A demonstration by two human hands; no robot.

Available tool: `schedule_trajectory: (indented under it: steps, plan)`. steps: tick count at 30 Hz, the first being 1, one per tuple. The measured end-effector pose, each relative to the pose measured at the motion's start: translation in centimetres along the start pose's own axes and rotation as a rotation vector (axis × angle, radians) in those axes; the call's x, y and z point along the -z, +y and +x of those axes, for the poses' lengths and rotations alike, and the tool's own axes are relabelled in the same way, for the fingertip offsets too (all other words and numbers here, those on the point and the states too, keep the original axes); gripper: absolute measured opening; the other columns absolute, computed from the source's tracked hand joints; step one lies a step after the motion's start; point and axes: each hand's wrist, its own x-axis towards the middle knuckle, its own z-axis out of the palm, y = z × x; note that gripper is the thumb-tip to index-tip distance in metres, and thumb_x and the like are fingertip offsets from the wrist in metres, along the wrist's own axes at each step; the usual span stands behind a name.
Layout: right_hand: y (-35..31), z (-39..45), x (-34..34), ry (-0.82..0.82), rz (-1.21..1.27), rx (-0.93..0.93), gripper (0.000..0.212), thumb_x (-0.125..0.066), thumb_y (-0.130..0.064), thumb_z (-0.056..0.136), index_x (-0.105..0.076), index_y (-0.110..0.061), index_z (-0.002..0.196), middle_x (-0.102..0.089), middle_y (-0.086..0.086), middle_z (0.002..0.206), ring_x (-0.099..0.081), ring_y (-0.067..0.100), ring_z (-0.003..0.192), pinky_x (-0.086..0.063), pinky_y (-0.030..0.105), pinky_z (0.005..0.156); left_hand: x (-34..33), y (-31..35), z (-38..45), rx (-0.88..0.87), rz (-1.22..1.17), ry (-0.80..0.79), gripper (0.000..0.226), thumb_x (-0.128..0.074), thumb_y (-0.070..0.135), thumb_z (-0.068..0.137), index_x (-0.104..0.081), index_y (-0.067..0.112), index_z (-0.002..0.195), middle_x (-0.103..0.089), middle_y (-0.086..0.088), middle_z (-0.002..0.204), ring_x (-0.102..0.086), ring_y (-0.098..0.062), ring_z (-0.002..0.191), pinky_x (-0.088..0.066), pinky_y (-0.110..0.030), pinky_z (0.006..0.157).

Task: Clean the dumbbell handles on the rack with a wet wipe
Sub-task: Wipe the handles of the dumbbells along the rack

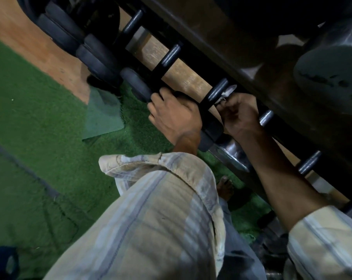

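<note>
From the head camera I saw the frame tilted hard, the rack (221,43) running as a dark rail from upper left to lower right. Under it lay green turf (39,122), and beyond the turf a strip of orange-brown floor (25,37). A flap of paler green mat (103,116) sat curled up at the turf's edge near the rack foot. The light was dim and the upper right corner was nearly black.

Dark dumbbells hung in a row along the rail, their round heads (94,57) toward the turf. I counted at least 5 handles showing across the rail, and the handle (217,92) between the hands was the one in reach.

The left hand (175,116) was clenched around the rail's front edge just beside that handle, knuckles up. The right hand (239,116) had its fingers curled around a white wipe (228,92), which touched the handle's right side; only a crumpled bit of it showed above the fingers.

Both forearms came up from striped pale sleeves (151,209). A bare foot (225,187) stood on the turf below the rack, half in shadow.
</note>
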Motion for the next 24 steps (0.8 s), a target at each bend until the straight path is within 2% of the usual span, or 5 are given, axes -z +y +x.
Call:
schedule_trajectory:
  steps: [6, 12, 15, 19, 24]
  plan:
    - [0.5, 0.0, 0.7, -0.019, -0.377, 0.251, 0.025, -0.050, 0.011, 0.077, -0.048, -0.013, 0.071, -0.048, -0.006, 0.063, -0.043, 0.009, 0.058, -0.040, 0.020, 0.055, 0.1, 0.1, -0.1, 0.000, -0.015, 0.031, 0.048, -0.031, 0.035, 0.071, -0.057, 0.011, 0.102, -0.056, -0.011, 0.110, -0.052, -0.035, 0.106, -0.044, -0.049, 0.088]
    - [2.1, -0.9, 2.6, -0.040, -1.191, 0.781, 0.073, -0.041, 0.005, 0.072, -0.053, -0.003, 0.144, -0.061, 0.015, 0.137, -0.053, 0.019, 0.129, -0.035, 0.017, 0.109, 0.1, 0.0, 0.0, 0.004, -0.004, 0.027, 0.053, -0.027, 0.037, 0.069, -0.057, 0.011, 0.103, -0.056, -0.011, 0.111, -0.052, -0.034, 0.106, -0.043, -0.049, 0.088]
    - [1.1, -1.0, 4.1, -0.180, -1.319, 0.903, 0.080, -0.036, 0.009, 0.070, -0.042, 0.003, 0.150, -0.047, 0.021, 0.151, -0.031, 0.000, 0.138, -0.024, 0.011, 0.116, 0.2, 0.1, 0.0, 0.004, 0.002, 0.028, 0.055, -0.026, 0.038, 0.068, -0.057, 0.011, 0.104, -0.057, -0.011, 0.111, -0.052, -0.034, 0.107, -0.043, -0.049, 0.088]
    - [-0.1, -0.4, 4.9, -0.445, -1.723, 1.013, 0.095, -0.038, 0.012, 0.063, -0.028, 0.000, 0.157, -0.030, 0.016, 0.163, -0.027, 0.040, 0.149, -0.027, 0.042, 0.122, 0.2, 0.2, -0.1, 0.005, 0.004, 0.028, 0.051, -0.027, 0.037, 0.069, -0.057, 0.011, 0.102, -0.057, -0.011, 0.111, -0.052, -0.035, 0.107, -0.044, -0.049, 0.087]
    - [-1.2, 0.8, 4.0, -0.766, -1.852, 1.061, 0.072, -0.049, 0.008, 0.072, -0.053, -0.005, 0.142, -0.043, 0.016, 0.157, -0.034, 0.033, 0.150, -0.041, 0.049, 0.112, 0.2, 0.2, 0.0, 0.006, 0.011, 0.028, 0.051, -0.028, 0.036, 0.069, -0.058, 0.012, 0.103, -0.057, -0.011, 0.112, -0.052, -0.035, 0.108, -0.043, -0.049, 0.087]
